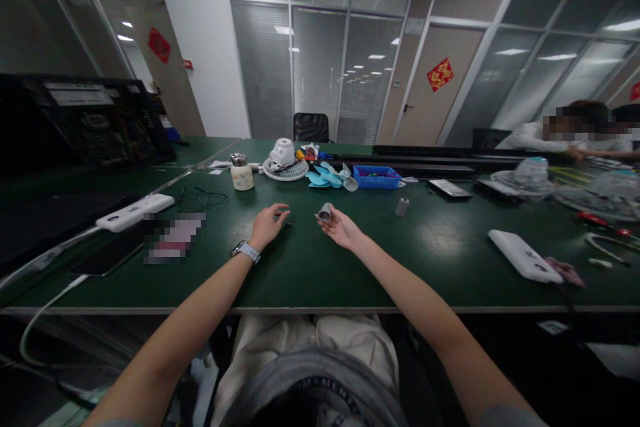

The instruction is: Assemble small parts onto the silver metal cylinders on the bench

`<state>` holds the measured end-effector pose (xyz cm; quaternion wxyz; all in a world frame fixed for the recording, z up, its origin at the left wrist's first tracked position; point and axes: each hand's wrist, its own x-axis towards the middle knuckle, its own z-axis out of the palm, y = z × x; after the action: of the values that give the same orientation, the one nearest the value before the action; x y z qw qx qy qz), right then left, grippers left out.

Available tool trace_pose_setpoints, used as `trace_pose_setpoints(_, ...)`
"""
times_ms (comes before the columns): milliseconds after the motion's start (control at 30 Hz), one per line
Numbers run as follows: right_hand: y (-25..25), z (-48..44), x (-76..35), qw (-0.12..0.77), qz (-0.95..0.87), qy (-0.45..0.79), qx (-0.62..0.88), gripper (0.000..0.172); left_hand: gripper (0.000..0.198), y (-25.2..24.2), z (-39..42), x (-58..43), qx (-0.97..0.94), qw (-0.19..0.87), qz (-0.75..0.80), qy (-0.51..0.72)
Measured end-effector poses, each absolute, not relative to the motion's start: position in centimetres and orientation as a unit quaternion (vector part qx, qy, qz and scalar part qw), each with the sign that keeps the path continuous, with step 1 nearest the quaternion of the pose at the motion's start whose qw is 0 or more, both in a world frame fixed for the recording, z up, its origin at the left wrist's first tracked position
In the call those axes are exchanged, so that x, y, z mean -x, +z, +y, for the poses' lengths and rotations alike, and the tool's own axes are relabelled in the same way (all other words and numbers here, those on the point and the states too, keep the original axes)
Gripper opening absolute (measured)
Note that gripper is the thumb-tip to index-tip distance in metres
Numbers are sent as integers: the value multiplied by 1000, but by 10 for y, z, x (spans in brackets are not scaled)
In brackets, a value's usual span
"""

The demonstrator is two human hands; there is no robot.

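My right hand (343, 228) holds a small grey cylinder (326, 211) in its fingers, above the table; one end of the cylinder looks dark and hollow. To its left, my left hand (269, 223) is bent with thumb and fingers apart and nothing visible between them. A watch (246, 251) is on the left wrist. Just under the left fingertips lies a tiny dark piece (289, 224), too small to name. A second small grey cylinder (402, 206) stands on the table to the right of my hands.
Beyond my hands are a cream jar (243, 173), a white fan body (284, 159), light-blue fan blades (327, 176) and a blue tray (376, 177). White power banks (525, 256) lie at both sides. Glasses (204, 198) rest at left. Another person leans at far right.
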<state>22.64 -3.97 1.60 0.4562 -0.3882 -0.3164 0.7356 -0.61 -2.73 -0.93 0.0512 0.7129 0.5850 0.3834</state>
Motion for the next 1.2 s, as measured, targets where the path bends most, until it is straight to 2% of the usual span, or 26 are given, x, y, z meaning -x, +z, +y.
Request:
trace_pose_setpoints(400,16,-37,-230,447,-312,749,377,32,29,-15,-22,11,-729,51,567,380)
trace_pose_setpoints(700,20,-45,-231,413,-295,793,338,53,27,-13,-24,9,-732,54,564,378)
trace_pose_setpoints(1033,22,-48,-229,398,-265,816,324,45,26,-12,-25,6,-735,60,566,370)
trace_pose_setpoints(1200,24,-48,-229,363,-262,840,307,39,26,-12,-24,7,-733,63,573,363)
